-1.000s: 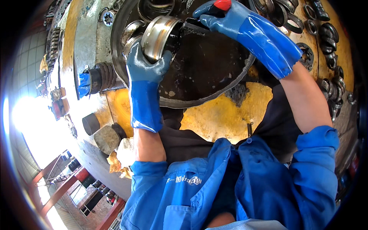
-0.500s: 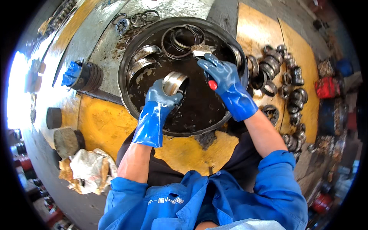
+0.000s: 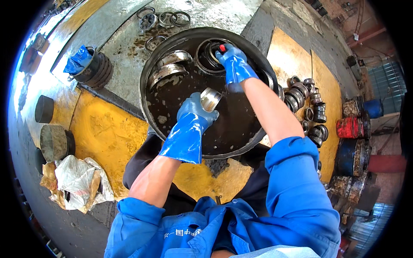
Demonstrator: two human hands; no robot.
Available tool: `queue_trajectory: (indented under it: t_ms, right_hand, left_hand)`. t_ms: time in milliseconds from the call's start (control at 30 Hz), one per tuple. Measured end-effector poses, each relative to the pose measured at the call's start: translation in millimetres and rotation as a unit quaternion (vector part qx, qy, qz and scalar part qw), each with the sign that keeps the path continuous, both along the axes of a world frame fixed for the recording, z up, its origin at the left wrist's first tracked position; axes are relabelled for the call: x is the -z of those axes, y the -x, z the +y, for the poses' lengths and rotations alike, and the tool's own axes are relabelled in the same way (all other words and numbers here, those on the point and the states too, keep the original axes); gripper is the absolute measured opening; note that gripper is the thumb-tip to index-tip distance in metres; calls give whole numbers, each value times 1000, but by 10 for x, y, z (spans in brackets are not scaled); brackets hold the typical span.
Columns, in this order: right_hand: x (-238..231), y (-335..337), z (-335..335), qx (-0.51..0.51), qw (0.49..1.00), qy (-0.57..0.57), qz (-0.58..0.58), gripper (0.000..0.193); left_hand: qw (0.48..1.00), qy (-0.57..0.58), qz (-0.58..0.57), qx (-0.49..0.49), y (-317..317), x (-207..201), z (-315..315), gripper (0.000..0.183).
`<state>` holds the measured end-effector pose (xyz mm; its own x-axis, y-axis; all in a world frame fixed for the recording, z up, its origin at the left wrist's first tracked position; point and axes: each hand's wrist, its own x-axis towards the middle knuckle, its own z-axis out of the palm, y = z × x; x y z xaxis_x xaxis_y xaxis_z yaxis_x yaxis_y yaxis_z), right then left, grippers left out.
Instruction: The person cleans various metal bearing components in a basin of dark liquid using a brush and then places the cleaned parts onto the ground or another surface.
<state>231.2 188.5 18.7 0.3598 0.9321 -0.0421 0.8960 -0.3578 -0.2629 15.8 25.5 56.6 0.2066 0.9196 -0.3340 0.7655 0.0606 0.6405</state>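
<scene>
Ring [image 3: 211, 98]: a shiny metal ring held over the middle of the pan, its open end tipped up and to the right.
Pan [image 3: 148, 69]: big, round and black, with dark oily liquid inside.
Left hand [image 3: 194, 112]: blue glove, fingers wrapped round the ring from below.
Right hand [image 3: 230, 60]: blue glove, at the far side of the pan, closed on a small tool with a red end [image 3: 222, 47].
Which hand is nearer the ring: the left one, it holds it; the right one is apart, farther across the pan.
Other rings [image 3: 172, 64]: lying in the pan, on its far left side.
</scene>
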Motion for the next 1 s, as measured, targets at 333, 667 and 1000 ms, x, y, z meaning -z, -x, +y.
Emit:
queue_trajectory:
  t_ms: [333,667,1000]
  right_hand:
    - [-224,-847,-623,-211,976,1,57,55]
    - [626,-3209,-2480,177,984,-13,-25,32]
    - [2331,-3469,-2998,153,961,226,51,20]
  left_hand:
    - [997,-40,-68,12,-122,166,-12,67]
    - [999,-6,-45,27,-153,41,-71,52]
    - [997,69,-22,17,-260,191,-28,55]
